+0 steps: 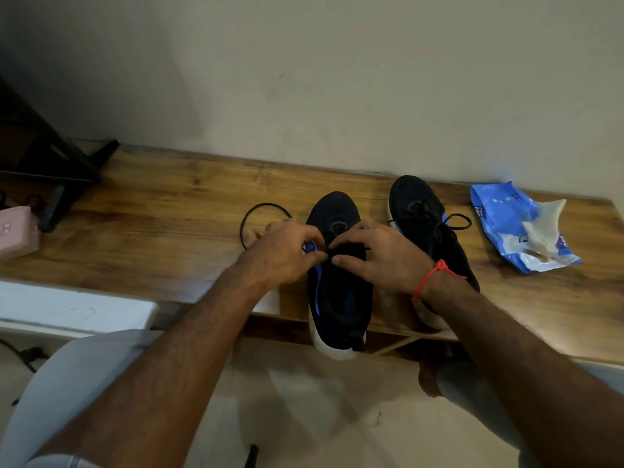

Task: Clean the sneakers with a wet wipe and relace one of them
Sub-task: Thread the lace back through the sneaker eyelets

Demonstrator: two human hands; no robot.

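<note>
1. The long wooden bench [169,211] against the wall puts the work at hand height.
2. The near dark-blue knit sneaker [337,298], heel overhanging the edge, faces away so its eyelets are reachable; its laced twin [418,211] waits aside.
3. The blue wet-wipe pack [513,228] lies open, likely already used.
4. The left hand [280,255] and right hand [381,258] pinch the black lace [260,207] at the eyelets for threading.

Matt black knit sneaker [337,298] w/ white rubbery sole, on glossy wood-grain table [162,211]; crinkly plastic pack [516,228]

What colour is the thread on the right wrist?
Orange-red thread, seen in the head view.
</note>
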